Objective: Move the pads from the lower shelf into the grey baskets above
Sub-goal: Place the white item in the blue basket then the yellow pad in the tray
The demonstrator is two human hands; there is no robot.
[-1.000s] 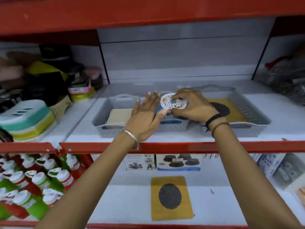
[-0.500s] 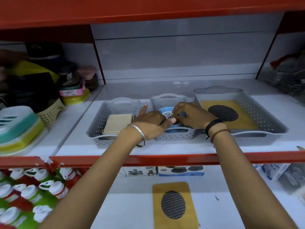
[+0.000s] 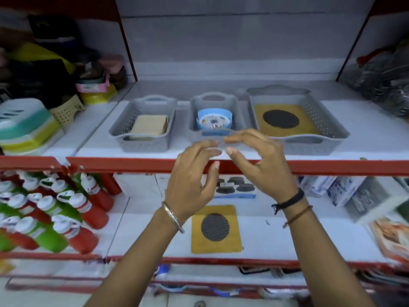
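Observation:
Three grey baskets stand on the upper shelf. The left basket (image 3: 124,127) holds a cream pad (image 3: 150,125). In the middle basket (image 3: 194,107) sits a round patterned pad (image 3: 214,122) with a blue rim. The right basket (image 3: 318,120) holds a yellow pad with a black mesh circle (image 3: 281,119). A matching yellow pad (image 3: 215,229) lies flat on the lower shelf. My left hand (image 3: 192,182) and my right hand (image 3: 259,160) hover in front of the upper shelf's red edge, fingers apart, holding nothing.
Red and green bottles (image 3: 51,213) fill the lower shelf's left. Stacked plastic boxes (image 3: 24,127) sit upper left. Product boxes (image 3: 234,187) stand at the lower shelf's back, and packets (image 3: 363,196) lie to its right. Wire items (image 3: 385,78) are upper right.
Both hands set the round patterned pad into the middle basket, let it go and drew back toward me. They are now in front of the shelf edge.

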